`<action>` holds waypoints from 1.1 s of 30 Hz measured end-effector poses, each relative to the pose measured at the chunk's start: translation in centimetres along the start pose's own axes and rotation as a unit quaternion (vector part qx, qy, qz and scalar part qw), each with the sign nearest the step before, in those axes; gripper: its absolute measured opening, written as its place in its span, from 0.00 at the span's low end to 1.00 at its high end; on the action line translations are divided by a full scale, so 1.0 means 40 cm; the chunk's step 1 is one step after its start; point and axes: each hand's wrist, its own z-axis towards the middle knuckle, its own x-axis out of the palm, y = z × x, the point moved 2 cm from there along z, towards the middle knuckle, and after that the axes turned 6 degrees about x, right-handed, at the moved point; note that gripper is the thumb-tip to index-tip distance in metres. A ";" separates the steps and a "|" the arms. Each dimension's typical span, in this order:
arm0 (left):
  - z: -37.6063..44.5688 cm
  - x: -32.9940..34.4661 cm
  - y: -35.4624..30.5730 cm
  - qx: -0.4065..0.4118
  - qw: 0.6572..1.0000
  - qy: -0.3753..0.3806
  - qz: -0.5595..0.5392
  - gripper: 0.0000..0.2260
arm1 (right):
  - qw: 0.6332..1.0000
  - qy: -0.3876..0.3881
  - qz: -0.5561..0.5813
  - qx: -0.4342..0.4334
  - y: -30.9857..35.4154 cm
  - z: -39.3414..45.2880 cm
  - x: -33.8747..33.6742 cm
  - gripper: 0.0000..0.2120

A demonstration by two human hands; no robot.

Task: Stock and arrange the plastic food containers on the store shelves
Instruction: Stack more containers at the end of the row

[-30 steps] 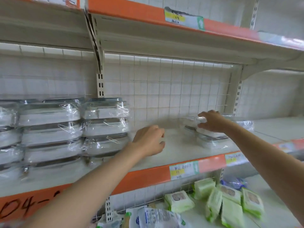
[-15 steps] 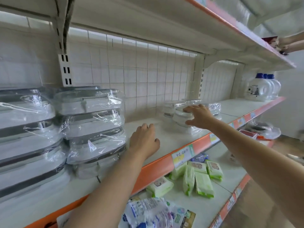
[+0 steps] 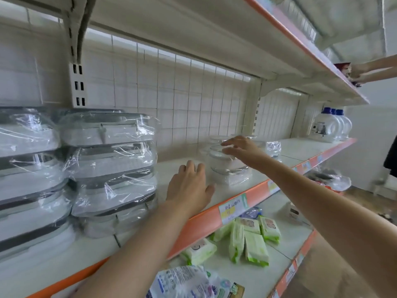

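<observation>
At the left of the shelf point(image 3: 214, 196) stand stacked rectangular containers point(image 3: 109, 171), pale tubs with dark lid rims, wrapped in crinkled clear film. My left hand point(image 3: 189, 186) lies beside them, flat on the bare shelf, fingers straight and a little spread, holding nothing. Further right sits a small stack of round clear containers point(image 3: 227, 166) in film. My right hand point(image 3: 240, 149) is over its top, fingers extended and loose; I cannot tell whether they touch it.
</observation>
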 end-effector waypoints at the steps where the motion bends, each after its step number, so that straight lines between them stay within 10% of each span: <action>1: 0.000 0.003 -0.001 0.001 1.000 -0.009 0.000 0.20 | 0.999 -0.011 0.053 0.006 -0.011 0.012 -0.007 0.14; 10: 0.053 0.020 -0.010 -0.070 0.997 -0.029 0.017 0.34 | 0.954 0.065 0.290 -0.031 -0.206 0.123 0.010 0.10; 19: 0.257 0.099 -0.059 -0.233 0.947 -0.095 -0.202 0.46 | 0.874 0.175 0.439 -0.112 -0.275 0.229 0.106 0.06; 23: 0.260 0.113 -0.068 -0.243 0.933 -0.083 -0.252 0.52 | 0.873 0.199 0.434 -0.103 -0.280 0.227 0.120 0.15; 33: 0.212 0.086 0.001 -0.372 0.877 -0.279 -0.118 0.28 | 0.883 0.284 0.313 -0.205 -0.273 0.195 0.118 0.54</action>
